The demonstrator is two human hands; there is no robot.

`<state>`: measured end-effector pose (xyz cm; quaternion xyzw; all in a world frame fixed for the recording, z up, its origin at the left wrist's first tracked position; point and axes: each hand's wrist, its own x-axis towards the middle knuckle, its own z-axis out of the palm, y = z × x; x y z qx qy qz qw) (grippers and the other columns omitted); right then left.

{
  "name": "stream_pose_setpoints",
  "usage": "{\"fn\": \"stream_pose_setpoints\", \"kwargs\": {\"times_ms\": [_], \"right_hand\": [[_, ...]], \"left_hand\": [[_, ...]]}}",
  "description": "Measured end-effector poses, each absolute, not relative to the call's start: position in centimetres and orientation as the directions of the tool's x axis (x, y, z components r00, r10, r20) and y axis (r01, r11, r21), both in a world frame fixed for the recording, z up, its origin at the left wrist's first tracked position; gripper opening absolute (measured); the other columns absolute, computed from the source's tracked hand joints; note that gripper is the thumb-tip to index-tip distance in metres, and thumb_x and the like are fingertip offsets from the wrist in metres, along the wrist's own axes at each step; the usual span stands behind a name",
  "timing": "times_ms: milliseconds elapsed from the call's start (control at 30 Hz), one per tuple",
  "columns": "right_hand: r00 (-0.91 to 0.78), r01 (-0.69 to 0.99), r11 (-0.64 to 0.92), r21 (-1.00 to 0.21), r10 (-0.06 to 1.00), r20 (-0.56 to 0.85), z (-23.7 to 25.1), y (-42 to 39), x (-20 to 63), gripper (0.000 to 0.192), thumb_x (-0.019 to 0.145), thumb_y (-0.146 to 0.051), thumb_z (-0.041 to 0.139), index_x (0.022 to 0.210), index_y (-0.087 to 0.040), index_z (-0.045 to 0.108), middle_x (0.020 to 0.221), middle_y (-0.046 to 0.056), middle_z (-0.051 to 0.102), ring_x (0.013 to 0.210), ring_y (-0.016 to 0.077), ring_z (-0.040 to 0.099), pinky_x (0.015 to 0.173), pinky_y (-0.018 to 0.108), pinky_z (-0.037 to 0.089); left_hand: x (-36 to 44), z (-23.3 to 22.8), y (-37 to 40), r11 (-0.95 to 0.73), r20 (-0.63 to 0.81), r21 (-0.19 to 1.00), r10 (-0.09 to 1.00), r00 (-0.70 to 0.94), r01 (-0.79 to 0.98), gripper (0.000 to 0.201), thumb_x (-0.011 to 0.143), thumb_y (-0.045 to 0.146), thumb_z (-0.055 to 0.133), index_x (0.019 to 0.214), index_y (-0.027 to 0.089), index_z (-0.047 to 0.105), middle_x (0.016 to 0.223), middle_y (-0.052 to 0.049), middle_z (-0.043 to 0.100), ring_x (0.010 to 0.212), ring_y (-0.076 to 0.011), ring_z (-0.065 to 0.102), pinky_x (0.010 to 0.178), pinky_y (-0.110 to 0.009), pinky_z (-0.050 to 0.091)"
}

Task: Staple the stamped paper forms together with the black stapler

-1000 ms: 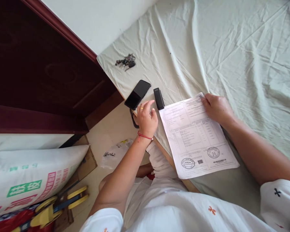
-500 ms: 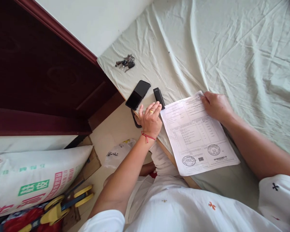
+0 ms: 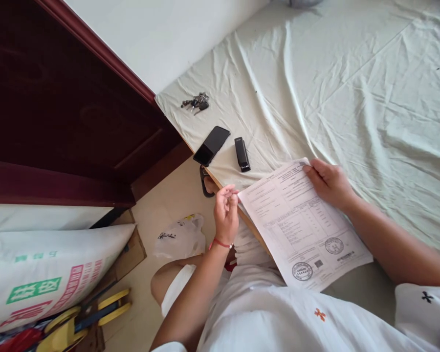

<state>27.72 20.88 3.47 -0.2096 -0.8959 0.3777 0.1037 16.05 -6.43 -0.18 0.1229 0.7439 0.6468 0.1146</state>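
Stamped sheet (image 3: 297,220) pulled back off the stapler (image 3: 242,154), left hand (image 3: 227,212) moved to its corner

Half a second ago the left fingers lay at the stapler's near end; now I see them at the sheet's 10 o'clock corner, loosely curled. Can't tell from my end if they pinch it. Right hand (image 3: 328,181) grips the sheet's 1 o'clock corner, thumb on top, other fingers underneath.

Sheet sits tilted in front of the wearer, two round stamps towards its near end. Its left side runs close by the wooden edge (image 3: 256,232), near corner reaching over the lap at 6.

Stapler at 11 from the sheet, narrow strip of cloth (image 3: 352,98) showing between them. Phone (image 3: 211,145) farther out at 10, lower end right at the surface edge. Keys (image 3: 197,103) beyond, also 10 to 11, near the wall corner. Widest room I have: wrinkled cloth from 12 round to 2. Tightest: left hand, right at the edge.
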Motion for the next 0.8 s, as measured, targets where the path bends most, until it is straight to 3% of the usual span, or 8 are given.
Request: {"fn": "stream_pose_setpoints", "kwargs": {"times_ms": [67,133,200,300,433,533,667,800], "right_hand": [[-0.826,0.337,0.583,-0.739,0.560,0.065,3.7,20.1,28.4,0.045,0.102,-0.058,0.042,0.073,-0.025,0.035,0.062,0.001,0.042,0.059,0.0167,0.039,0.059,0.033,0.034],[-0.760,0.363,0.526,-0.769,0.644,0.082,3.6,19.5,28.5,0.048,0.102,-0.061,0.043,0.072,-0.024,0.035,0.064,0.001,0.042,0.061,0.0170,0.040,0.059,0.033,0.034],[-0.723,0.354,0.457,-0.816,0.687,0.071,3.0,19.1,28.1,0.050,0.101,-0.064,0.045,0.071,-0.024,0.037,0.064,0.001,0.042,0.061,0.0167,0.040,0.057,0.032,0.034],[-0.733,0.265,0.319,-0.910,0.680,0.025,1.5,18.7,27.6,0.051,0.097,-0.069,0.050,0.074,-0.024,0.044,0.065,0.000,0.047,0.061,0.0159,0.044,0.055,0.030,0.037],[-0.863,0.124,0.092,-0.988,0.502,-0.061,-0.2,18.7,27.8,0.047,0.090,-0.070,0.064,0.096,-0.024,0.062,0.090,0.004,0.069,0.077,0.0201,0.064,0.066,0.033,0.054],[-0.924,0.120,0.026,-0.992,0.367,-0.102,-0.4,19.1,28.3,0.050,0.085,-0.063,0.076,0.116,-0.024,0.067,0.108,0.008,0.074,0.093,0.0256,0.072,0.076,0.037,0.061],[-0.953,0.140,-0.138,-0.981,0.250,-0.171,-0.2,19.4,28.6,0.056,0.083,-0.062,0.078,0.122,-0.024,0.071,0.107,0.009,0.077,0.094,0.0289,0.075,0.077,0.041,0.063],[-0.972,0.156,-0.267,-0.951,0.131,-0.196,-0.3,19.9,28.7,0.051,0.081,-0.063,0.079,0.111,-0.021,0.075,0.097,0.009,0.078,0.090,0.0273,0.075,0.080,0.041,0.061]], "left_hand": [[17.6,0.3,-7.0,-0.042,-0.191,0.975,0.333,-0.924,-0.216,0.047,0.092,0.062,0.066,0.122,0.025,0.065,0.130,-0.011,0.070,0.117,-0.0224,0.068,0.093,-0.033,0.057],[18.9,0.8,-7.4,-0.148,-0.363,0.879,0.407,-0.838,-0.453,0.056,0.083,0.070,0.070,0.115,0.024,0.070,0.119,-0.010,0.076,0.113,-0.0252,0.071,0.094,-0.037,0.058],[19.9,1.1,-7.7,-0.161,-0.490,0.760,0.495,-0.717,-0.630,0.061,0.073,0.073,0.077,0.106,0.021,0.076,0.108,-0.012,0.079,0.111,-0.0309,0.073,0.097,-0.043,0.058],[21.1,0.7,-8.1,-0.081,-0.592,0.671,0.540,-0.598,-0.737,0.049,0.061,0.055,0.092,0.092,0.018,0.079,0.097,-0.012,0.082,0.109,-0.0362,0.075,0.098,-0.046,0.059],[21.7,-0.2,-8.3,-0.076,-0.595,0.698,0.491,-0.636,-0.712,0.043,0.062,0.042,0.095,0.092,0.016,0.081,0.095,-0.011,0.082,0.107,-0.0347,0.077,0.099,-0.045,0.060],[21.7,-0.4,-8.1,-0.098,-0.585,0.715,0.459,-0.669,-0.693,0.045,0.062,0.041,0.096,0.095,0.014,0.081,0.094,-0.012,0.082,0.107,-0.0343,0.077,0.102,-0.045,0.059],[21.9,-0.6,-8.0,-0.134,-0.571,0.724,0.434,-0.697,-0.677,0.049,0.060,0.043,0.097,0.098,0.016,0.080,0.098,-0.012,0.083,0.113,-0.0342,0.075,0.107,-0.046,0.056],[21.8,-0.9,-8.7,-0.173,-0.520,0.772,0.382,-0.764,-0.612,0.049,0.063,0.046,0.095,0.099,0.018,0.078,0.106,-0.011,0.082,0.120,-0.0327,0.072,0.113,-0.047,0.051]]}}
